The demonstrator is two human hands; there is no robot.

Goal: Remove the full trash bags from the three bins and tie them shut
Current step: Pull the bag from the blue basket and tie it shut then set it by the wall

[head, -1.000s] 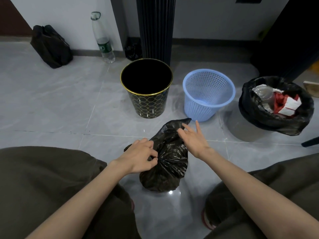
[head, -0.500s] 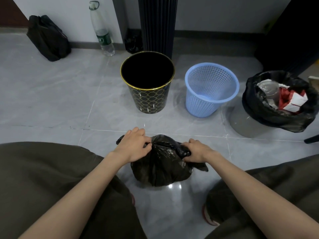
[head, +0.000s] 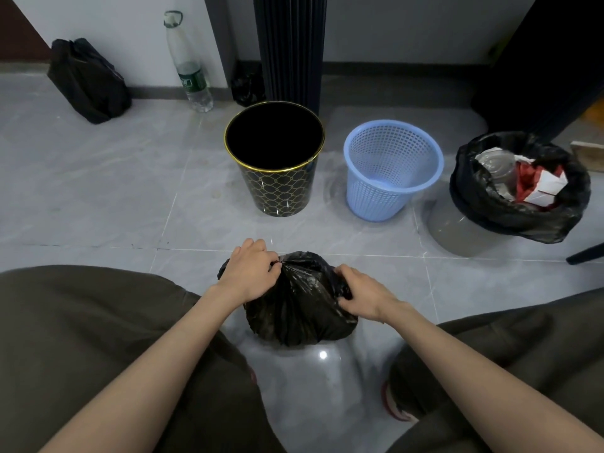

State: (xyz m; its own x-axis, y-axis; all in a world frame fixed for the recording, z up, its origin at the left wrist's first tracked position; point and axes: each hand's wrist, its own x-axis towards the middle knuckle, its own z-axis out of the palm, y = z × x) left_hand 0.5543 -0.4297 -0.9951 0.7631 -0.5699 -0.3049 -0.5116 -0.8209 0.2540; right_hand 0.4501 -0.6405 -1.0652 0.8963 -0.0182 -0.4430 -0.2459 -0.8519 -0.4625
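Both hands have shifted since half a second ago: the left hand now pinches the gathered neck of the black trash bag at its top, and the right hand has slid lower on the bag's right flank, where its loose flap no longer trails out. From my remote seat I read the left grip as closed on bunched plastic, fingers curled tight over the twist. The right grip is closed too, fingers dug into a fold of the bag's side. The bag sits on the floor between the two knees, directly under and between both hands, its bulk nearer to me than the pinch point.

Beyond the bag stand three bins in a row. The black bin with a gold rim is straight ahead, with no liner showing in it. The blue mesh bin stands just beside it to the right, its bottom bare. The grey bin at far right holds a full black liner with paper and clear plastic scraps showing. A strip of bare tile separates the bag from all three bins. Left of the bag, the tile is bare as far as the wall, where a plastic bottle and another black bag rest.
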